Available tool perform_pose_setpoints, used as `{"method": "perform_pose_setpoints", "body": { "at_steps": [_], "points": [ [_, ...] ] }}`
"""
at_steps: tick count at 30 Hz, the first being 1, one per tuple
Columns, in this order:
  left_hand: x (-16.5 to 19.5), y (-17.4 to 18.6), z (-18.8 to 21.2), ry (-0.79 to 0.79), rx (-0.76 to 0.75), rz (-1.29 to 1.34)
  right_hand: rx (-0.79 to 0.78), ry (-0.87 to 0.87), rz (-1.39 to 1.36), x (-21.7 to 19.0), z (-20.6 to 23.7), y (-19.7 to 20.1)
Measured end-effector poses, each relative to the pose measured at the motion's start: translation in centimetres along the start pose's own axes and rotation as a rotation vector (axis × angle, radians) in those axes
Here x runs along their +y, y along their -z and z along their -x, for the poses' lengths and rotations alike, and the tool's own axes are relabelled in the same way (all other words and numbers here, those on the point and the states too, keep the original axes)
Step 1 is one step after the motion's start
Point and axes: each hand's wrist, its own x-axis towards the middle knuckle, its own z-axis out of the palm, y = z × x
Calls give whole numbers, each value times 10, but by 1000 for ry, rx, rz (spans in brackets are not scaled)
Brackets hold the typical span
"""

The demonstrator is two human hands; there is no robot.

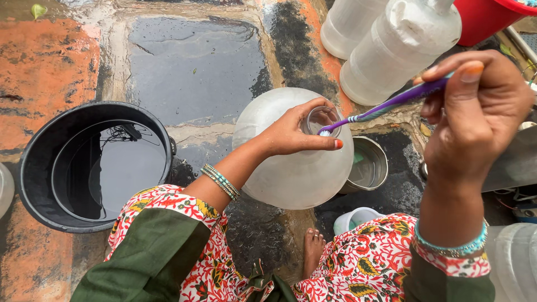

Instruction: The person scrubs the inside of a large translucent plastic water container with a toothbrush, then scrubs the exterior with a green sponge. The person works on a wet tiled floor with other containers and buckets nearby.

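Note:
A large translucent plastic water jug [291, 168] stands upright on the wet ground between my knees. My left hand [296, 131] grips its open neck from the left. My right hand [475, 112] holds a purple toothbrush [391, 104] by its handle, fingers closed around it. The brush slants down to the left, and its white bristle head sits at the jug's mouth.
A black bucket [39, 168] of water sits at left. A steel pot [369, 165] stands just right of the jug. Two more translucent jugs [397, 50] lie at upper right beside a red tub [481, 19]. A white cup [355, 218] is near my foot.

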Motion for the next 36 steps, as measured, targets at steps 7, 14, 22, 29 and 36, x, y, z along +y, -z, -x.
{"method": "perform_pose_setpoints", "body": {
  "at_steps": [7,14,22,29,36],
  "points": [
    [5,2,3,-33,-6,22,-287,-202,76,55,10,-45],
    [13,0,7,-27,-54,15,-551,44,364,48,6,-46],
    [17,-1,12,48,-74,24,-661,235,466,39,-9,-54],
    [14,-1,13,-2,-62,16,-617,-107,227,52,-7,-58],
    [7,2,7,-63,-7,5,-350,-329,-25,63,5,-53]
  ]
}}
